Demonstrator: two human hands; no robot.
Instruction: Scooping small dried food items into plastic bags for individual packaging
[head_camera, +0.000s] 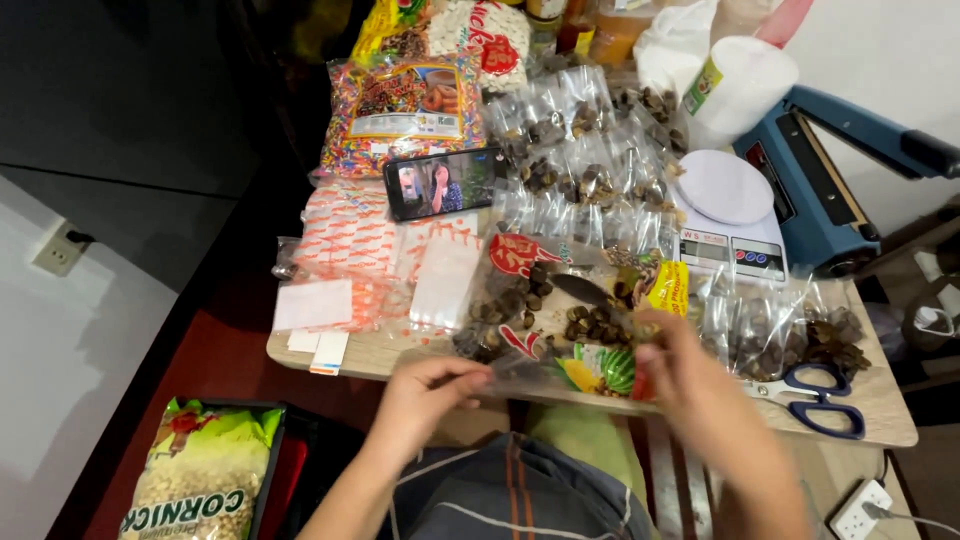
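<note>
Both hands pinch one small clear bag (520, 367) at the tabletop's near edge, left hand (425, 395) and right hand (690, 385) closed on it, filling step seemingly underway.

One phone (443, 184), one scissors (822, 398), one scale (733, 215)

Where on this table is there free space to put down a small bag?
Bare wood shows only at the right front edge, beyond the blue scissors, and a thin strip below the white labels. Everywhere else is crowded with clear packets, the scale and snack bags.
</note>
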